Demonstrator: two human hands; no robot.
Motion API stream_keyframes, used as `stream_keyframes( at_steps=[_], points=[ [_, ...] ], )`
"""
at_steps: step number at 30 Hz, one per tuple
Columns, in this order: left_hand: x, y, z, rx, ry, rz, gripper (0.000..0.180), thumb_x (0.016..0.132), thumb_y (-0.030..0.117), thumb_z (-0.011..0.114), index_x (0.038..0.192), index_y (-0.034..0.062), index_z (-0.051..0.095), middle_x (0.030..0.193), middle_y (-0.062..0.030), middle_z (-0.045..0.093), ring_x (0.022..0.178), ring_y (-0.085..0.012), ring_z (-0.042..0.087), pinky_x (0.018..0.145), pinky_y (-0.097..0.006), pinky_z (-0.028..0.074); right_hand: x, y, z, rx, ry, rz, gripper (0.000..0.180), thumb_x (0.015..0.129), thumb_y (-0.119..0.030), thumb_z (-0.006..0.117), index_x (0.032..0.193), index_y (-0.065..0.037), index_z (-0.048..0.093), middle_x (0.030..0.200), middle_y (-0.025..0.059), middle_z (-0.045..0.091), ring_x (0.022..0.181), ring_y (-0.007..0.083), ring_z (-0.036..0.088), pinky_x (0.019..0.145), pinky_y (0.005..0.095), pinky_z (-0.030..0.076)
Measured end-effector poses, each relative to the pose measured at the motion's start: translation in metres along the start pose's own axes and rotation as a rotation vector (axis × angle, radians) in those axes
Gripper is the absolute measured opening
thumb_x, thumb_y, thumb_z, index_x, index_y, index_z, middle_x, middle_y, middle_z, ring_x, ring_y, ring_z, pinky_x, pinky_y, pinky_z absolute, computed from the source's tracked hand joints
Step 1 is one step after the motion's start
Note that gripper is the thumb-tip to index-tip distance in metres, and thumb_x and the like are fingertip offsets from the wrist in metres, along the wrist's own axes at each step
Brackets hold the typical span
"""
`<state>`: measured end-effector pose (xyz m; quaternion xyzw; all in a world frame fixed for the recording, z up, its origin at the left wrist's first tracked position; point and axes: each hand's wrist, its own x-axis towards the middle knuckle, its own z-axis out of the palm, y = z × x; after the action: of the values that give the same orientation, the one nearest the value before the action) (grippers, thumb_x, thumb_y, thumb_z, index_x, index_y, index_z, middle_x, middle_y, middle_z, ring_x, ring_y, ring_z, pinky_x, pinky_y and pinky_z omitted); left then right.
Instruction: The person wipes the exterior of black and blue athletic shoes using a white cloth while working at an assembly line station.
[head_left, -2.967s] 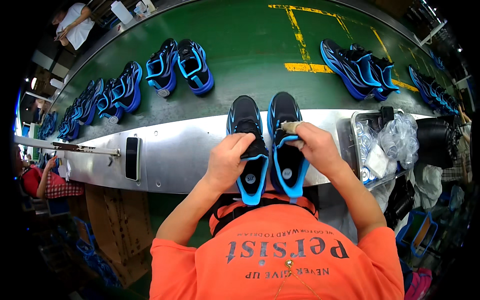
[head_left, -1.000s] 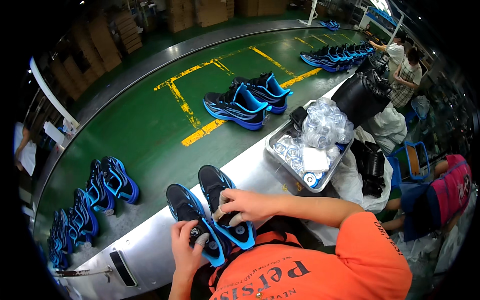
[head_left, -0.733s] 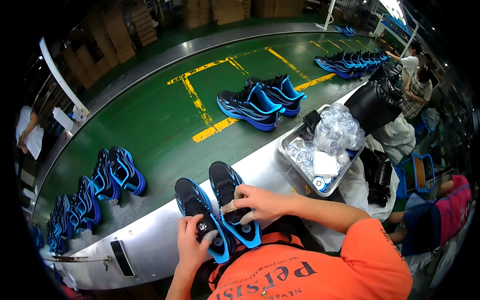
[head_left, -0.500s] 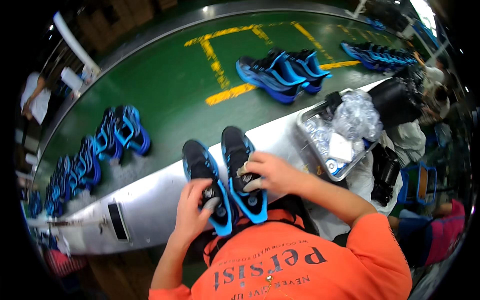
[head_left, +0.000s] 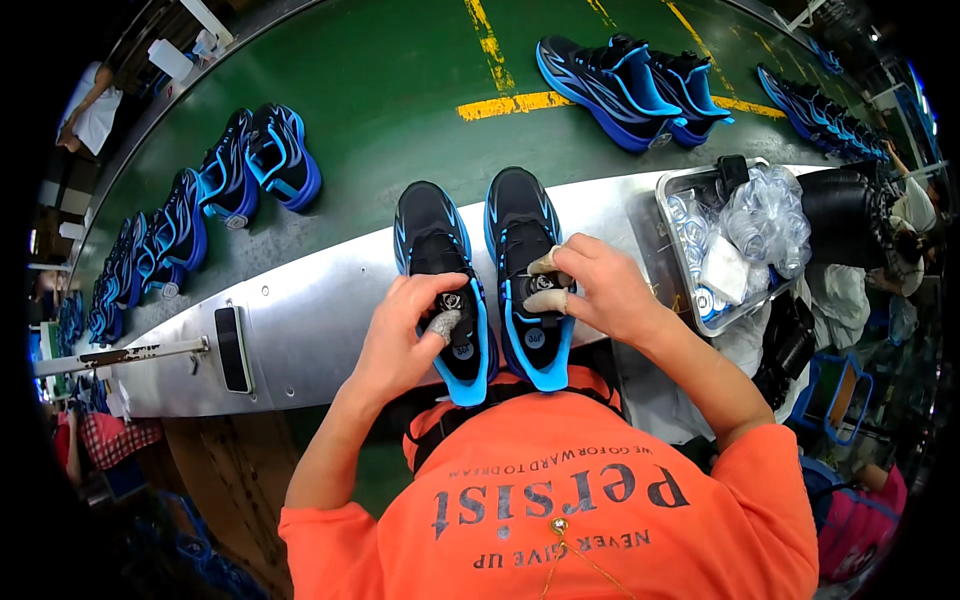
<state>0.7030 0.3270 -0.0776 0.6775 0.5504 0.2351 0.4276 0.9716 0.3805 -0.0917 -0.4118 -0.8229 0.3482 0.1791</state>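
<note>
A pair of black and blue sneakers stands side by side on the metal bench in front of me, toes pointing away. Thumb and forefinger of my left hand [head_left: 402,335] close round the small round dial [head_left: 453,300] on the tongue of the left sneaker [head_left: 427,212]. On the right sneaker [head_left: 521,208], my right hand [head_left: 605,292] pinches at the matching dial [head_left: 541,285] from its right side. Pale covers wrap some of my fingertips. Round labels show on the insoles inside both heel openings.
The metal bench [head_left: 300,300] carries a phone [head_left: 232,350] at left and a metal tray [head_left: 712,325] of small bagged parts at right. Beyond it, a green surface [head_left: 370,110] holds another sneaker pair [head_left: 610,90] and rows of sneakers [head_left: 180,225]. Other people are at the sides.
The view has shifted and turned, so the bench and sneakers sit higher and further right. Both hands stay at the sneaker tongues, the fingers slightly rearranged round the dials.
</note>
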Motion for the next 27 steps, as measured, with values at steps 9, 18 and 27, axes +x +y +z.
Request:
stream_keyframes(
  at_steps=[9, 18, 27],
  points=[
    [0.001, 0.002, 0.002, -0.018, 0.019, -0.002, 0.053, 0.071, -0.004, 0.061, 0.122, 0.0065, 0.058, 0.101, -0.0112, 0.057, 0.088, -0.0276, 0.056, 0.078, -0.034, 0.048, 0.0, 0.001, 0.003, 0.04, 0.0, -0.026, 0.035, 0.074, -0.022, 0.079, 0.106, -0.012, 0.069, 0.089, 0.01, 0.054, 0.083, 0.0286, 0.056, 0.074, 0.0368, 0.048],
    [0.005, -0.004, 0.004, -0.032, 0.037, 0.004, 0.044, 0.076, 0.002, 0.069, 0.119, 0.0054, 0.061, 0.096, -0.0069, 0.057, 0.082, -0.0207, 0.05, 0.076, -0.032, 0.044, 0.001, 0.002, 0.002, 0.007, 0.01, -0.019, 0.029, 0.076, -0.016, 0.077, 0.102, -0.009, 0.07, 0.09, 0.0104, 0.054, 0.087, 0.0292, 0.058, 0.076, 0.0377, 0.049],
    [0.012, -0.007, 0.01, 0.032, 0.07, -0.017, 0.037, 0.075, 0.006, 0.071, 0.111, 0.0054, 0.063, 0.093, -0.0053, 0.057, 0.079, -0.02, 0.049, 0.074, -0.031, 0.043, -0.003, 0.007, 0.002, -0.035, -0.015, 0.08, 0.039, 0.074, -0.023, 0.08, 0.111, -0.014, 0.07, 0.089, 0.0101, 0.054, 0.087, 0.028, 0.057, 0.076, 0.0363, 0.048]
  ],
)
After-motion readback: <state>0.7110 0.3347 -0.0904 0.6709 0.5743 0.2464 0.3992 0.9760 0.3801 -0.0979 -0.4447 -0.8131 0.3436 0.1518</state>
